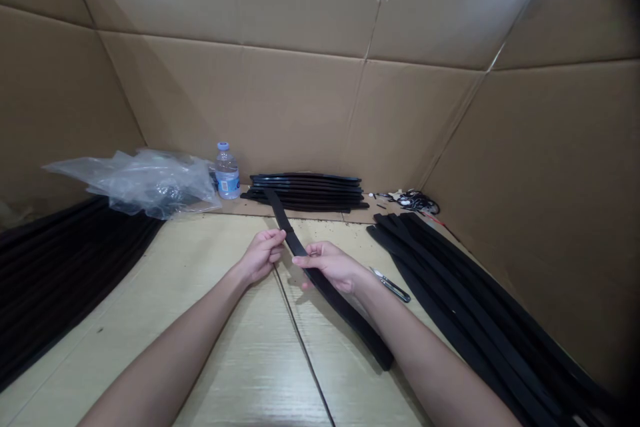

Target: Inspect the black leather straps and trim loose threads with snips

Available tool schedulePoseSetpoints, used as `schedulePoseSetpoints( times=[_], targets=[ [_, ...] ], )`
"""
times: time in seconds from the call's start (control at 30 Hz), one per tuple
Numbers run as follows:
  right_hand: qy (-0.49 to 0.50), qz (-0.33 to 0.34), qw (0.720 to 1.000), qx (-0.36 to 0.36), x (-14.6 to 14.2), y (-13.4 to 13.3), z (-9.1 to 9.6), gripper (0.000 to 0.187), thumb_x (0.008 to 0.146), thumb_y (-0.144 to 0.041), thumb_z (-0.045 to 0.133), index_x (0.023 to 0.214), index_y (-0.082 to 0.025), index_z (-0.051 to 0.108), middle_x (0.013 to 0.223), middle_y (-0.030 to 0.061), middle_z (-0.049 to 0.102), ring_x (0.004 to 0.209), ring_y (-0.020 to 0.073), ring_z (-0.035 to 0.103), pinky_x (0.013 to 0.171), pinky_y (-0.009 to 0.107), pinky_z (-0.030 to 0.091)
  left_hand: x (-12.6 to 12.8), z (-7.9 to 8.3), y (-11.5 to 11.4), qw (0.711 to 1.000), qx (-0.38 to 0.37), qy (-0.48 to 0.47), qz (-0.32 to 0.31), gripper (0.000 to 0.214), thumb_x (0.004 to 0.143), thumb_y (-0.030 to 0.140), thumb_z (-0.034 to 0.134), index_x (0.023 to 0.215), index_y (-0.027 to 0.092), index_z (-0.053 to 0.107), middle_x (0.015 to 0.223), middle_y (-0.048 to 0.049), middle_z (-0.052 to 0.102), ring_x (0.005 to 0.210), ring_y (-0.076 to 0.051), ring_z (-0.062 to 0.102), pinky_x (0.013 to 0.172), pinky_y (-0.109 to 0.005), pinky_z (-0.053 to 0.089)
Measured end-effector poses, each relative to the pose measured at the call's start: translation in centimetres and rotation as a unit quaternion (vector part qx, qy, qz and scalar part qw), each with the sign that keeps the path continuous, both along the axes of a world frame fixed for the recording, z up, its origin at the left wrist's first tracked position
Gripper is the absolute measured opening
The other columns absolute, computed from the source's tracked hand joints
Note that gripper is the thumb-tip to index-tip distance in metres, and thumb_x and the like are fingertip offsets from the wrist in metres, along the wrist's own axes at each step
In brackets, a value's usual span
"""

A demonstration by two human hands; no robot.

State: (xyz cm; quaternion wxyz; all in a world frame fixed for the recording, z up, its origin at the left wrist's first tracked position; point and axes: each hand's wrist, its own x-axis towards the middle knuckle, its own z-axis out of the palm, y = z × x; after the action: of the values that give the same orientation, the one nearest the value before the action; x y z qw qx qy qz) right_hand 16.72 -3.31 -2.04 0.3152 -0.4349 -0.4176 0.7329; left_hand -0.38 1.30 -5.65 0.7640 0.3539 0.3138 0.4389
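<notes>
A long black strip [285, 223] runs diagonally across the wooden table from the far middle down toward my right forearm. My left hand [263, 255] pinches it near its upper part, fingers curled round its edge. Just below, my right hand [330, 265] grips the same strip with fingers wrapped over it. The strip's lower end [375, 347] rests on the table beside my right arm.
A stack of black strips [310, 190] lies at the back. More black strips lie at the right [465, 300] and at the left [60, 267]. A crumpled plastic bag [145, 180], a water bottle [227, 172], small snips [393, 285] and cardboard walls [300, 100] surround the table.
</notes>
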Motion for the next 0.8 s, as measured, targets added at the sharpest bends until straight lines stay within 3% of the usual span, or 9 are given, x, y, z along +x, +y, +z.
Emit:
schedulePoseSetpoints(
  times=[0.13, 0.3, 0.43, 0.6, 0.7, 0.8],
  targets=[
    [0.021, 0.000, 0.999, 0.034, -0.5, -0.3, 0.4, 0.039, 0.062, -0.025, 0.076, 0.067, -0.016, 0.039, 0.061, 0.0028, 0.062, 0.052, 0.0125, 0.059, 0.047, 0.023, 0.050, 0.1, 0.1, -0.1, 1.000, 0.003, -0.004, 0.003, 0.036, 0.064, 0.034, 0.069, 0.069, 0.013, 0.040, 0.049, 0.0103, 0.020, 0.038, 0.004, 0.014, 0.038, -0.014, 0.003],
    [-0.005, -0.051, 0.995, 0.083, -1.3, -0.1, 0.4, 0.040, 0.067, -0.037, 0.070, 0.068, -0.019, 0.035, 0.057, 0.0016, 0.060, 0.040, 0.0080, 0.048, 0.034, 0.017, 0.034, 0.2, -0.1, 0.1, 1.000, -0.003, -0.003, 0.020, 0.036, 0.064, 0.036, 0.069, 0.070, 0.013, 0.042, 0.048, 0.0106, 0.020, 0.037, 0.004, 0.014, 0.039, -0.015, 0.003],
    [0.000, -0.102, 0.994, 0.044, -1.3, 0.3, -0.2, 0.030, 0.075, -0.040, 0.062, 0.073, -0.017, 0.044, 0.060, 0.0011, 0.058, 0.043, 0.0071, 0.047, 0.037, 0.017, 0.033, 0.2, -0.6, 0.5, 0.997, -0.007, 0.021, 0.068, 0.037, 0.060, 0.035, 0.072, 0.071, 0.012, 0.045, 0.047, 0.0102, 0.026, 0.036, 0.005, 0.016, 0.038, -0.016, 0.003],
    [0.002, -0.110, 0.994, 0.026, -1.3, 0.4, -0.7, 0.026, 0.073, -0.035, 0.066, 0.082, -0.013, 0.055, 0.058, -0.0025, 0.049, 0.044, 0.0046, 0.042, 0.037, 0.015, 0.034, 0.4, -0.8, 0.6, 0.997, -0.008, 0.030, 0.067, 0.036, 0.059, 0.035, 0.073, 0.072, 0.011, 0.049, 0.047, 0.0096, 0.030, 0.036, 0.004, 0.019, 0.039, -0.016, 0.003],
    [-0.011, -0.105, 0.994, 0.032, -1.6, 0.1, -0.6, 0.028, 0.072, -0.036, 0.067, 0.071, -0.012, 0.054, 0.056, -0.0035, 0.046, 0.042, 0.0041, 0.042, 0.039, 0.017, 0.038, 0.4, -0.7, 0.4, 0.998, -0.005, 0.027, 0.061, 0.037, 0.060, 0.035, 0.072, 0.068, 0.012, 0.045, 0.047, 0.0096, 0.028, 0.036, 0.004, 0.019, 0.039, -0.016, 0.003],
    [0.019, -0.082, 0.996, 0.022, -1.6, -0.3, -0.1, 0.029, 0.070, -0.033, 0.070, 0.070, -0.014, 0.048, 0.057, -0.0021, 0.052, 0.044, 0.0076, 0.050, 0.043, 0.020, 0.043, 0.3, -0.4, 0.2, 0.998, -0.001, 0.021, 0.052, 0.037, 0.061, 0.035, 0.071, 0.067, 0.013, 0.042, 0.047, 0.0101, 0.025, 0.036, 0.004, 0.017, 0.039, -0.016, 0.004]
  ],
)
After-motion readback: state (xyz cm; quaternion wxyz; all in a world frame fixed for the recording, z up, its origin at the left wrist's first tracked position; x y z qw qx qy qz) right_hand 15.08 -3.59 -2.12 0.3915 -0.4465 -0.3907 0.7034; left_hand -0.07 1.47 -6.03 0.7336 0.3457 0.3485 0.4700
